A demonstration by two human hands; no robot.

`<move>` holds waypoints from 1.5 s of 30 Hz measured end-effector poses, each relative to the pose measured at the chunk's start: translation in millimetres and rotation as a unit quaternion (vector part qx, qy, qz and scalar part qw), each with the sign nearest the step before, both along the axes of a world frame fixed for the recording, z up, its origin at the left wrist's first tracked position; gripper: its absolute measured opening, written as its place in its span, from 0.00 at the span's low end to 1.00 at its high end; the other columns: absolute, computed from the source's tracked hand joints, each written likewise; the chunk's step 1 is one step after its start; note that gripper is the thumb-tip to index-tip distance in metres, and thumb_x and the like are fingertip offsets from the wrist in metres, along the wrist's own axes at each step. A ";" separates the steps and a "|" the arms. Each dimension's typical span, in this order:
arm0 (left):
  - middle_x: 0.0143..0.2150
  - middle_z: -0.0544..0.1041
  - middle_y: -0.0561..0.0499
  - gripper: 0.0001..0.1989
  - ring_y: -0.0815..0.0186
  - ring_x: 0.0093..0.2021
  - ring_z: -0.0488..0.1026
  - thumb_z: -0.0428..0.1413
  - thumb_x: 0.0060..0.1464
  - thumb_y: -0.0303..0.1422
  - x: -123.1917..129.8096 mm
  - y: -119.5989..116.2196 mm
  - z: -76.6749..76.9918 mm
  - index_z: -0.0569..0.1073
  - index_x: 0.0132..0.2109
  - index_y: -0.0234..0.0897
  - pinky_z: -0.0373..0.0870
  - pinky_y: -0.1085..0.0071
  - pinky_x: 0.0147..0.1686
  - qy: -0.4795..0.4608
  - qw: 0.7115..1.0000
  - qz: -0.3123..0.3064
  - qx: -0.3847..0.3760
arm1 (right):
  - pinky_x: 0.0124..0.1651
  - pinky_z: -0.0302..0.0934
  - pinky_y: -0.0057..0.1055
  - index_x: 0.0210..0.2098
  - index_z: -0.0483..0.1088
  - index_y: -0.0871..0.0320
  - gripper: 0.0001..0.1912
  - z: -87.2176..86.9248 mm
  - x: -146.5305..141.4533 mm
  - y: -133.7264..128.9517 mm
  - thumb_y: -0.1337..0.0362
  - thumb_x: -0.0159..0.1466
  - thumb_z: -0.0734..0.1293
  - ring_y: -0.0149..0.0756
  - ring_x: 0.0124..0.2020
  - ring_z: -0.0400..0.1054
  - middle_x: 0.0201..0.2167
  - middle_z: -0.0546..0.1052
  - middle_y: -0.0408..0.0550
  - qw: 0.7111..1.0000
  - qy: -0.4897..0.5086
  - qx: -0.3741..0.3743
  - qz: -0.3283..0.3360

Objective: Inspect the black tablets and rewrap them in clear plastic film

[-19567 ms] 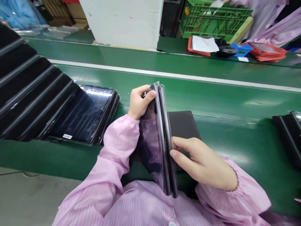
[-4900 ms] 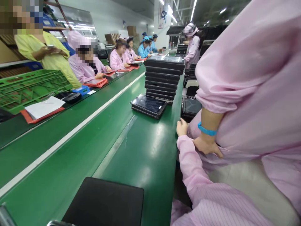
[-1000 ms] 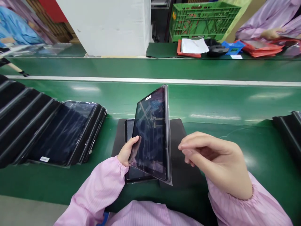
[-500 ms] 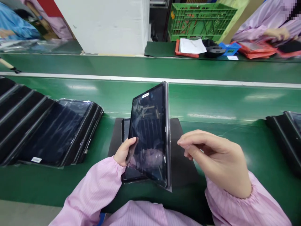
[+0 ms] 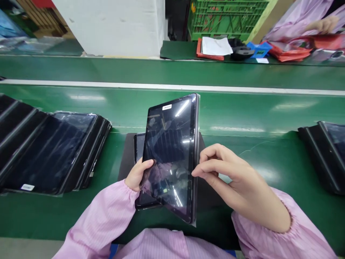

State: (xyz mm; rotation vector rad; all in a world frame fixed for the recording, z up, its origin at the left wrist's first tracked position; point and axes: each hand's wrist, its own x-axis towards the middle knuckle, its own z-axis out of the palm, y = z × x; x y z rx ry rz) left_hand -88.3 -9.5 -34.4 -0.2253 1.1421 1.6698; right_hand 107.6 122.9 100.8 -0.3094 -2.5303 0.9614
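My left hand (image 5: pixel 137 174) is closed round the left edge of a tablet (image 5: pixel 168 151), its thumb on the dark glass. The tablet stands tilted, with a small white label near its top and clear film showing along its right edge. At that right edge, my right hand (image 5: pixel 229 180) has thumb and index finger pinched together; whether film is between them I cannot make out. Beneath the held tablet, another tablet (image 5: pixel 139 144) lies on a dark mat (image 5: pixel 125 156), mostly hidden.
Several film-wrapped tablets (image 5: pixel 51 151) lean in an overlapping row at left, and more dark tablets (image 5: pixel 318 154) lie at right. Beyond the white strip (image 5: pixel 172 86) are a green crate (image 5: pixel 229 18), red pouches (image 5: pixel 287 52) and a blue holder (image 5: pixel 259 49). A co-worker's hand (image 5: pixel 322 25) shows at top right.
My right hand has moved left to the tablet's right edge, its fingertips pinched there. The tablet has turned slightly more toward me, still in my left hand. The view has shifted slightly.
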 end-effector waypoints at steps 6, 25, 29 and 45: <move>0.23 0.80 0.56 0.17 0.67 0.23 0.78 0.71 0.30 0.27 0.7 -0.5 1.6 0.74 0.29 0.37 0.76 0.78 0.26 0.027 1.000 0.006 0.009 | 0.41 0.64 0.28 0.38 0.74 0.59 0.10 -0.6 0.7 0.6 0.77 0.68 0.63 0.30 0.39 0.67 0.37 0.70 0.46 1.000 -0.012 0.004 0.003; 0.24 0.79 0.54 0.32 0.60 0.25 0.78 0.74 0.23 0.37 2.5 -5.6 -4.1 0.77 0.42 0.36 0.78 0.70 0.27 0.125 0.991 -0.009 0.039 | 0.39 0.64 0.26 0.37 0.76 0.57 0.13 2.4 5.6 11.9 0.77 0.68 0.62 0.31 0.39 0.67 0.37 0.70 0.47 0.996 -0.027 0.020 0.078; 0.26 0.80 0.54 0.30 0.63 0.25 0.78 0.73 0.26 0.34 1.6 -6.9 -4.5 0.77 0.42 0.36 0.76 0.73 0.28 0.119 0.992 -0.005 0.032 | 0.37 0.63 0.26 0.37 0.76 0.57 0.14 0.6 4.0 11.7 0.76 0.68 0.61 0.31 0.38 0.66 0.37 0.69 0.48 0.995 -0.015 0.023 0.092; 0.21 0.77 0.56 0.16 0.67 0.23 0.77 0.70 0.26 0.28 0.2 -4.9 -3.2 0.70 0.24 0.37 0.75 0.76 0.26 0.063 0.997 0.006 0.036 | 0.36 0.63 0.24 0.41 0.77 0.59 0.11 -6.2 -0.7 0.0 0.76 0.68 0.63 0.28 0.35 0.64 0.38 0.65 0.46 0.996 0.046 -0.008 0.081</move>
